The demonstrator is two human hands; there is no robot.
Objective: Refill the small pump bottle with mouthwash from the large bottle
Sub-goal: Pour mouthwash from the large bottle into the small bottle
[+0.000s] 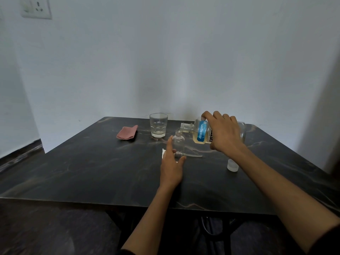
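Observation:
A small clear bottle (178, 143) stands upright and uncapped near the middle of the dark marble table (92, 162). My left hand (172, 165) curls around its lower part, steadying it. My right hand (225, 134) grips the large mouthwash bottle (201, 133), which has a blue label and pale yellow liquid. That bottle is tipped on its side, its open neck pointing left just above the small bottle's mouth. The pump head with its tube (189, 155) lies flat on the table behind my left hand.
An empty drinking glass (158, 125) stands beyond the small bottle. A folded pink cloth (127, 132) lies to its left. A white cap (232, 166) sits under my right forearm. A white tissue (163, 152) peeks out beside my left hand.

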